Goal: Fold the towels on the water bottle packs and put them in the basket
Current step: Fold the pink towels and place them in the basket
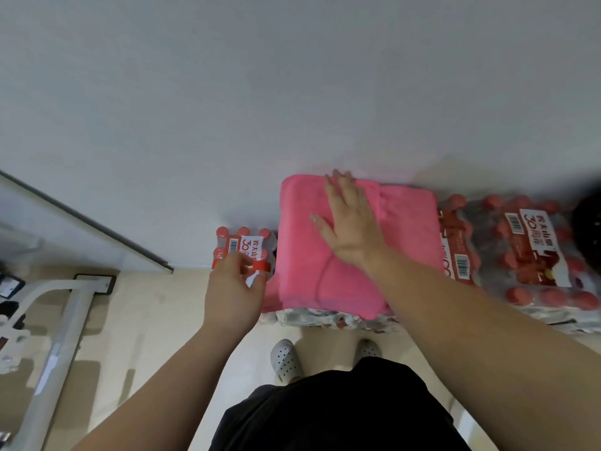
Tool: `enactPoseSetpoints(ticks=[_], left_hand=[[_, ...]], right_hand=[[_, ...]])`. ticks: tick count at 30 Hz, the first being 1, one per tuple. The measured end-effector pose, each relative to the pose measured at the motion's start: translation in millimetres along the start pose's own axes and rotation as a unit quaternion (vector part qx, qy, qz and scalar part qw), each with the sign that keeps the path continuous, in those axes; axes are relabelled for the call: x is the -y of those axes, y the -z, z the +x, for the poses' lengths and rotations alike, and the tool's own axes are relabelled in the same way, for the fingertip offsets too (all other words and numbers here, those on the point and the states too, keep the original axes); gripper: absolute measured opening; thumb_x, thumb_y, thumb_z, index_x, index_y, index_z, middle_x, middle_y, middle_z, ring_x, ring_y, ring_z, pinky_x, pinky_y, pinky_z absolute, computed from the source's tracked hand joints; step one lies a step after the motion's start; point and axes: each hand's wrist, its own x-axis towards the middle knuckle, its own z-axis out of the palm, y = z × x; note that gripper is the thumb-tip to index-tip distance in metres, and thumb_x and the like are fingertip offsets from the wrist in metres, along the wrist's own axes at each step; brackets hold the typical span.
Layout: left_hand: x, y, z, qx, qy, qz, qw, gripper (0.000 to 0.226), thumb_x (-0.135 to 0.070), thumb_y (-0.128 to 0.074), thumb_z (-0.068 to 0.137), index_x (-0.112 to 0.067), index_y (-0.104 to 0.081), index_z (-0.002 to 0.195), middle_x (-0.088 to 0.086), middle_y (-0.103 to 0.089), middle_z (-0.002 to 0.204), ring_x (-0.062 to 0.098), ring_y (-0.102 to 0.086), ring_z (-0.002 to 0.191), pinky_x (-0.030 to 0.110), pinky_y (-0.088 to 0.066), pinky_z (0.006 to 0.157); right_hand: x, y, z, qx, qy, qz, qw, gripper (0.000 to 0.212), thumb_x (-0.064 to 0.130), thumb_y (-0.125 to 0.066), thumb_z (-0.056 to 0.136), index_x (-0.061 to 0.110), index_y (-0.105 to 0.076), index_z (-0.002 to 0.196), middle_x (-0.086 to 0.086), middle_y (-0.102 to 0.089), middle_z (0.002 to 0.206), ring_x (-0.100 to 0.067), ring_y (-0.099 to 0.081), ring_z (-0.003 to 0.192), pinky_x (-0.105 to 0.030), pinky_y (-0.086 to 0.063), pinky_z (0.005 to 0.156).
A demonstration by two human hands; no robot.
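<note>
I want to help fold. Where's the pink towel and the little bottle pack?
pink towel (406,229): head view, its bare right side.
little bottle pack (250,245): head view, its top label.

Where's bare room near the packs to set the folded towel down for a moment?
Bare floor between the white frame and the shoes; also the uncovered right pack. Crowded: right hand presses the pink towel, left hand is at the small pack.
</note>
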Motion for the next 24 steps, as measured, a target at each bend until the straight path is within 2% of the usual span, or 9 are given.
enactPoseSetpoints(ticks=[2, 5, 8, 11, 15, 19, 24], left_hand=[[-19.3, -7.3, 2.8, -0.031, -0.061, 0.013, 0.998, 0.015, -0.022, -0.066, 0.082, -0.02, -0.057, 0.094, -0.007, -0.055, 0.088, 0.018, -0.056, 0.082, 0.034, -0.046, 0.069], [-53.7, -25.7, 1.5, 0.0, -0.176, 0.028, 0.984, 0.014, -0.025, -0.065, 0.084, -0.018, -0.057, 0.093, -0.004, -0.054, 0.084, 0.015, -0.05, 0.077, 0.03, -0.037, 0.063], [-80.8, -53.5, -3.4, 0.058, -0.245, 0.049, 0.967, 0.023, -0.041, -0.055, 0.079, -0.018, -0.057, 0.082, -0.004, -0.054, 0.076, 0.017, -0.049, 0.068, 0.03, -0.037, 0.059], [-101.4, -82.3, -17.3, 0.08, -0.275, 0.082, 0.955, 0.033, -0.051, -0.046, 0.077, -0.02, -0.055, 0.076, -0.005, -0.053, 0.07, 0.019, -0.049, 0.064, 0.03, -0.04, 0.054], [-118.5, -111.7, -38.0, 0.066, -0.248, 0.158, 0.954, 0.032, -0.055, -0.047, 0.077, -0.023, -0.047, 0.07, -0.007, -0.049, 0.067, 0.022, -0.052, 0.063, 0.03, -0.036, 0.051], [-125.4, -131.4, -53.7, 0.01, -0.214, 0.214, 0.953, 0.039, -0.051, -0.057, 0.088, -0.02, -0.046, 0.067, -0.006, -0.049, 0.061, 0.023, -0.049, 0.055, 0.03, -0.035, 0.046], [-129.6, -142.2, -76.5, -0.053, -0.156, 0.238, 0.957, 0.046, -0.05, -0.059, 0.091, -0.021, -0.041, 0.06, -0.006, -0.048, 0.057, 0.022, -0.048, 0.052, 0.029, -0.038, 0.044]], right_hand=[[-35.8, 9.7, -14.8, -0.006, -0.061, -0.037, 0.997, 0.085, 0.065, -0.017, 0.092, 0.011, -0.015, 0.158, -0.012, -0.008, 0.166, -0.026, 0.0, 0.154, -0.048, -0.004, 0.124], [-84.7, 24.1, -38.8, 0.049, -0.144, -0.111, 0.982, 0.088, 0.066, -0.006, 0.09, 0.011, -0.004, 0.159, -0.012, 0.001, 0.167, -0.027, 0.006, 0.153, -0.05, 0.004, 0.123], [-116.4, 33.6, -54.6, 0.089, -0.138, -0.138, 0.977, 0.084, 0.065, -0.009, 0.095, 0.012, 0.005, 0.158, -0.009, 0.011, 0.166, -0.025, 0.015, 0.152, -0.051, 0.012, 0.121], [-128.2, 36.6, -55.7, 0.098, -0.108, -0.145, 0.979, 0.09, 0.071, 0.0, 0.089, 0.014, 0.003, 0.159, -0.007, 0.011, 0.166, -0.025, 0.016, 0.152, -0.052, 0.015, 0.119], [-124.8, 42.7, -49.1, 0.064, -0.046, -0.107, 0.991, 0.085, 0.069, -0.007, 0.088, 0.022, -0.015, 0.158, -0.008, -0.01, 0.166, -0.03, 0.002, 0.153, -0.055, 0.01, 0.12], [-120.5, 51.3, -30.1, 0.075, 0.046, -0.081, 0.993, 0.082, 0.069, -0.012, 0.086, 0.026, -0.035, 0.152, -0.006, -0.032, 0.158, -0.032, -0.01, 0.151, -0.056, -0.002, 0.121], [-121.1, 52.5, -10.4, 0.089, 0.086, -0.074, 0.989, 0.068, 0.067, -0.028, 0.093, 0.029, -0.04, 0.148, -0.007, -0.041, 0.151, -0.034, -0.018, 0.148, -0.059, -0.005, 0.12]])
